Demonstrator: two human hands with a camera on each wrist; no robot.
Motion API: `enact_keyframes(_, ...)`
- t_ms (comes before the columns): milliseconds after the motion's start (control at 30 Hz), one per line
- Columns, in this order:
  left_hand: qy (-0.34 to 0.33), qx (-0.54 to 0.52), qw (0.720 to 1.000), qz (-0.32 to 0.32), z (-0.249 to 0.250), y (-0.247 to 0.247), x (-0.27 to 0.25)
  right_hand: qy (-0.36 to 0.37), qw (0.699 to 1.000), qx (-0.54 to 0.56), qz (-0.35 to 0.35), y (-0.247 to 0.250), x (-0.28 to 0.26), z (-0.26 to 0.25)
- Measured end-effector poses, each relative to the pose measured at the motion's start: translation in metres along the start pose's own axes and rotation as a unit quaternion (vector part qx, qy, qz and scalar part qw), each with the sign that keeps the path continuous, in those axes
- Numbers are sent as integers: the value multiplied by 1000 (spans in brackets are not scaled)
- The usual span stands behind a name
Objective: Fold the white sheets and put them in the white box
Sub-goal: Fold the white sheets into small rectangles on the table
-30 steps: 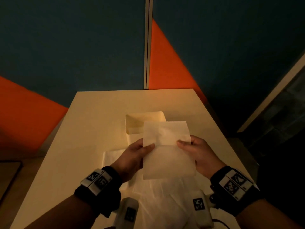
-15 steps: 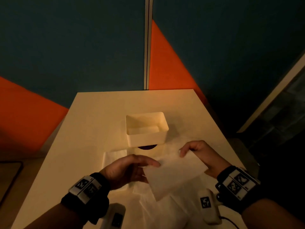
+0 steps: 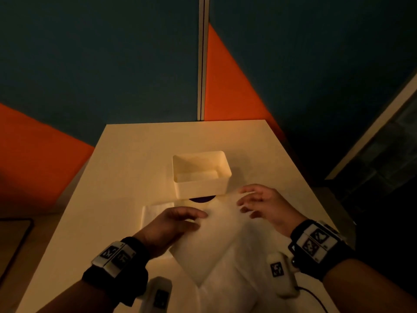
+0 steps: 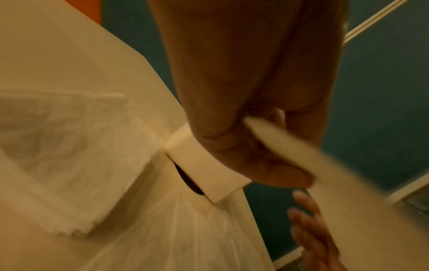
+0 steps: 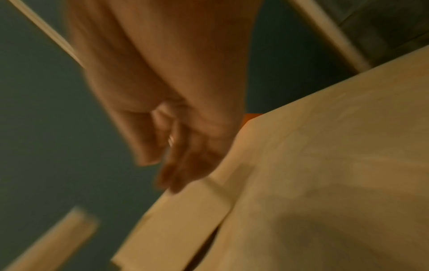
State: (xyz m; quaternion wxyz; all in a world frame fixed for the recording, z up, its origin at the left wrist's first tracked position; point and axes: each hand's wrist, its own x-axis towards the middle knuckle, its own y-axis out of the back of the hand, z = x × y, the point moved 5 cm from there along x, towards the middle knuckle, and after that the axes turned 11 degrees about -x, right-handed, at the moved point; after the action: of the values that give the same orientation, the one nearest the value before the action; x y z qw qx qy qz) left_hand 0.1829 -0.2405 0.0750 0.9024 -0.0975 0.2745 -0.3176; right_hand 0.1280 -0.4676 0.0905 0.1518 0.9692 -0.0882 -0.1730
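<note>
The white box (image 3: 200, 175) stands open in the middle of the table; in the left wrist view its wall (image 4: 204, 165) sits just past my fingers. My left hand (image 3: 198, 220) pinches a folded white sheet (image 3: 209, 240) at its edge, thumb over fingers, and the sheet (image 4: 290, 146) runs off blurred to the right. My right hand (image 3: 248, 202) hovers right of the box with its fingers spread and holds nothing. More white sheets (image 3: 225, 290) lie spread on the table under both hands.
A flat stack of white sheets (image 3: 155, 213) lies left of my left hand. A dark round thing (image 3: 202, 199) shows under the box's near side. The table (image 3: 135, 154) ends at the blue and orange wall panels; its right edge is close to my right wrist.
The folded sheet has come down from upright in both hands to low over the table. My right hand has let go of it and drawn away to the right; my left hand keeps its pinch.
</note>
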Motion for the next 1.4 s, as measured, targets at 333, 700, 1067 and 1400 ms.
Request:
enact_keyframes(333, -43, 210, 934, 285, -20, 102, 6, -103, 863, -493, -32, 35, 27, 76)
enact_keyframes(700, -51, 303, 893, 328, -33, 128, 2, -119, 759, -639, -46, 46, 30, 82)
enact_keyframes(1067, -58, 295, 894, 331, -36, 133, 3, -90, 725, -682, -46, 39, 29, 71)
enact_keyframes(1400, -17, 492, 816, 303, -35, 130, 8, -72, 750, -655, -54, 48, 13, 20)
